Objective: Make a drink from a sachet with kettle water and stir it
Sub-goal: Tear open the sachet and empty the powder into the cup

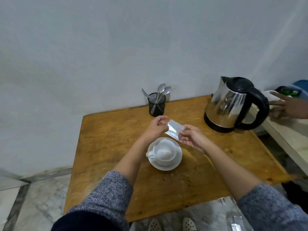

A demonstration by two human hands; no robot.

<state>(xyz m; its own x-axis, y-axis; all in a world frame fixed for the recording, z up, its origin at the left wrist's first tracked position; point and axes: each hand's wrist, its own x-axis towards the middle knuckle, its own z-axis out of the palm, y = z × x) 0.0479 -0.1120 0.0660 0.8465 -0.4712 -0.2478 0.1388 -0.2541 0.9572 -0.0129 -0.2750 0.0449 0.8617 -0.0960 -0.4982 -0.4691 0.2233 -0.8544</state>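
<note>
A small silver sachet (174, 129) is held in the air above the table between both hands. My left hand (155, 126) pinches its left edge and my right hand (193, 137) pinches its right edge. Just below the sachet stands a white cup (164, 152) on a white saucer (176, 161), handle to the left. A steel kettle (230, 104) with a black lid and handle stands at the back right of the wooden table (106, 147). A black mesh holder (156, 105) with spoons and a fork stands at the back edge.
Another person's hand (288, 105) rests on a white surface to the right of the kettle. A green packet (289, 92) lies behind that hand. A grey wall runs behind the table. Marble floor lies to the left and below.
</note>
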